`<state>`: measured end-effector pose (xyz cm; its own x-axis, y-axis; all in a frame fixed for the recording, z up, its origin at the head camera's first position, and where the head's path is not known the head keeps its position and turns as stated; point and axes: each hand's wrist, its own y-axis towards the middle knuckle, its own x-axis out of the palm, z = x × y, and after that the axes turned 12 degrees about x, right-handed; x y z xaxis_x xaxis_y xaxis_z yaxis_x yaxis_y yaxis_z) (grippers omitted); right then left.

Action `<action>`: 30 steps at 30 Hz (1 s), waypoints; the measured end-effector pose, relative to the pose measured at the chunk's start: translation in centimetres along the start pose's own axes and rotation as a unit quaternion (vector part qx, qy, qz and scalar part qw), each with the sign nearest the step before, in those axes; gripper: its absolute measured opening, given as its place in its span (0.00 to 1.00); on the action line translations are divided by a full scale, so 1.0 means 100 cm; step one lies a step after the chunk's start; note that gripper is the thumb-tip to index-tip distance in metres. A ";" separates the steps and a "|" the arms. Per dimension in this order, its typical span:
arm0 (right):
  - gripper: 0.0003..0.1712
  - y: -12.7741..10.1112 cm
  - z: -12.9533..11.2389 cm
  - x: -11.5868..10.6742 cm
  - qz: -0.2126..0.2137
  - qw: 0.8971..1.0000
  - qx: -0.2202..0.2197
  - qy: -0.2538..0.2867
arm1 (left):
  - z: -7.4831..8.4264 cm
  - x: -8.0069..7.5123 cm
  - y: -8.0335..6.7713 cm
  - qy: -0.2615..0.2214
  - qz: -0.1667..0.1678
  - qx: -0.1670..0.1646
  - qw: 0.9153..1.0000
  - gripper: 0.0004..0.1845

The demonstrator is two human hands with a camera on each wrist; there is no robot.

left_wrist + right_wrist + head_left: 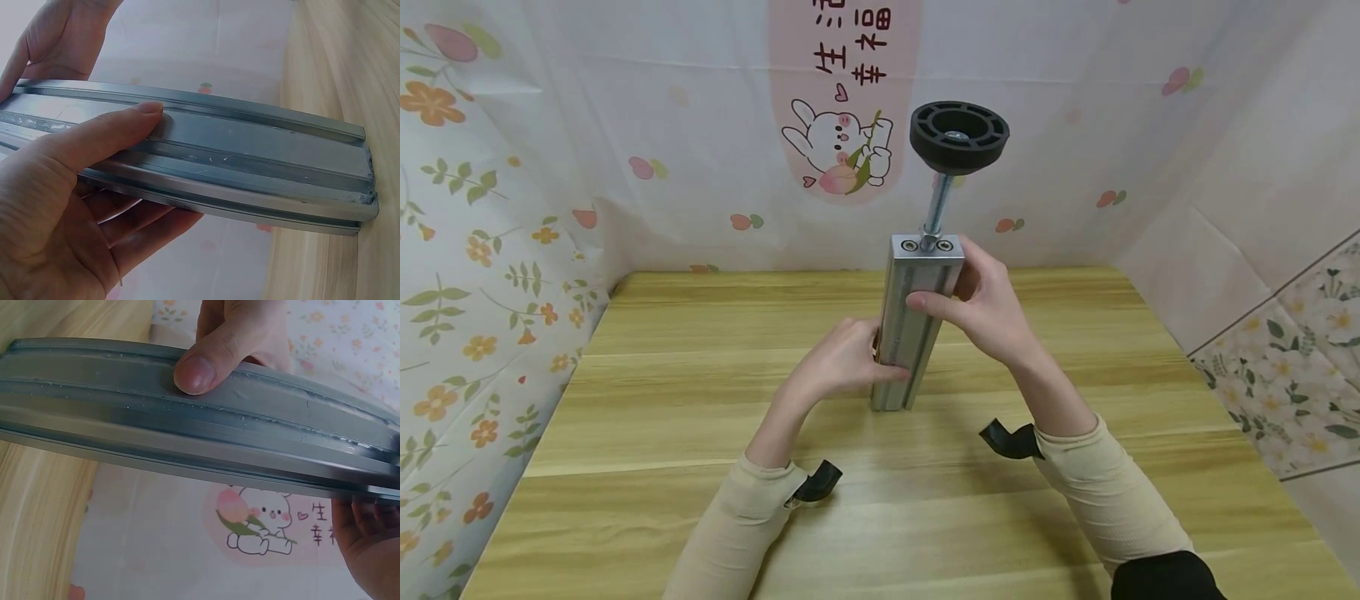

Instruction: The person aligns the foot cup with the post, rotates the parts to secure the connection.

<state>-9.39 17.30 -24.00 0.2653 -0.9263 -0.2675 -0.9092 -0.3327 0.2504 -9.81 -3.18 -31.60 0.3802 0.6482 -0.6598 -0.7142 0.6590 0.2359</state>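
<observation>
Two hands steady an aluminium profile [913,325] standing upright at the centre of the frame on a wooden table [662,400]. Left of centre, the left hand [842,362] wraps the lower part of the post, thumb laid along a groove and fingers curled round the back. Right of it, the right hand [981,304] grips the upper end just under the end plate, thumb pressed on the front face. Above, a threaded rod [937,208] rises from the end plate to a black round foot [959,136] in the upper middle of the frame. Judged by its look, the slotted metal post is rigid and fairly weighty, smooth-faced yet easy to hold by its grooved edges; the foot on top likely makes it top-heavy, so a grip on the post itself, low and high together, seems soundest.
</observation>
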 end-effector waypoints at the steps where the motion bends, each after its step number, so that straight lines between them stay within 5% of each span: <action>1: 0.32 0.000 0.000 0.000 0.001 1.000 -0.001 -0.001 | 0.000 0.000 0.000 0.001 0.001 0.001 1.000 0.29; 15: 0.31 -0.006 0.001 -0.007 0.039 0.999 0.020 0.030 | 0.003 -0.007 -0.002 0.019 0.013 -0.003 1.000 0.25; 30: 0.29 -0.015 0.013 -0.013 0.080 0.993 0.033 0.075 | 0.005 -0.018 -0.008 0.099 0.022 0.001 0.995 0.22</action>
<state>-8.81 19.26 -25.26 0.1556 -0.9840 -0.0862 -0.9612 -0.1710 0.2163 -9.59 -4.72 -30.20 0.2253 0.5879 -0.7769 -0.7262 0.6330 0.2683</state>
